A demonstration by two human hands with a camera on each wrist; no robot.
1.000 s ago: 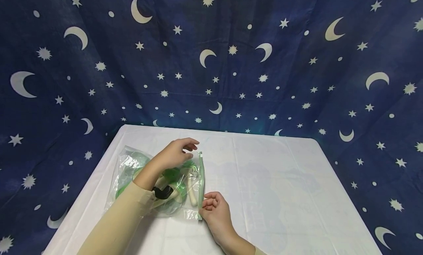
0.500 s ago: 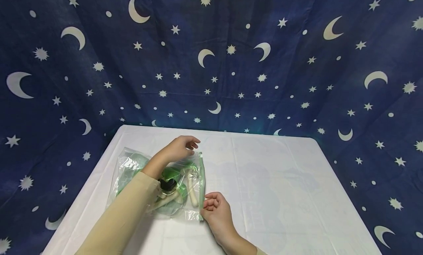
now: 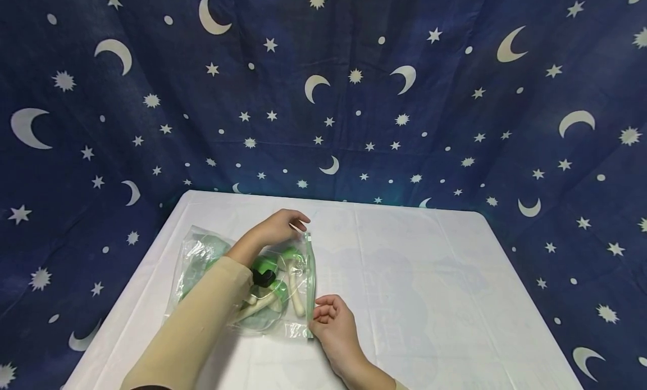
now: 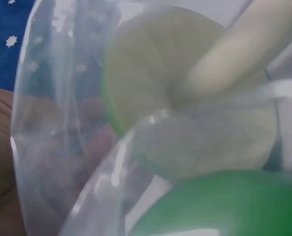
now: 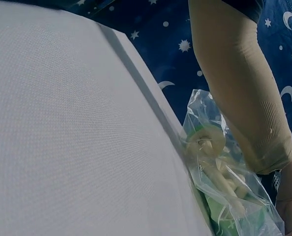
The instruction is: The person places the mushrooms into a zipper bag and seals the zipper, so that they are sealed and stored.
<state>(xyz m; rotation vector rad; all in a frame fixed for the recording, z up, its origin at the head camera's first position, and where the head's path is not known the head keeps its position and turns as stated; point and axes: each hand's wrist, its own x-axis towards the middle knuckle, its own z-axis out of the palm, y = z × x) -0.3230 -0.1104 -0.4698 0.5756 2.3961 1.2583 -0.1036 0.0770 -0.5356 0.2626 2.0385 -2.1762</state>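
A clear zip bag (image 3: pixel 202 249) with a green zip strip (image 3: pixel 310 289) lies on the left of the table. Inside are several mushroom-shaped pieces with green caps and pale stems; one mushroom (image 4: pixel 185 54) fills much of the left wrist view. My left hand (image 3: pixel 278 227) reaches across the bag, fingertips and thumb right at the strip's far corner; I cannot tell whether they pinch it. My right hand (image 3: pixel 336 325) pinches the strip's near end between thumb and curled fingers. In the right wrist view the bag (image 5: pixel 200 110) stands beside the left forearm.
A white cloth covers the table (image 3: pixel 429 300). Behind and beside it hangs a dark blue curtain (image 3: pixel 354 19) with moons and stars. The left sleeve (image 3: pixel 192 322) and a black wrist camera (image 3: pixel 264 276) overlap the bag.
My left hand and forearm have shifted right and slightly away, bringing the fingers to the strip's far corner. The strip has moved slightly right; the right hand keeps its pinch.
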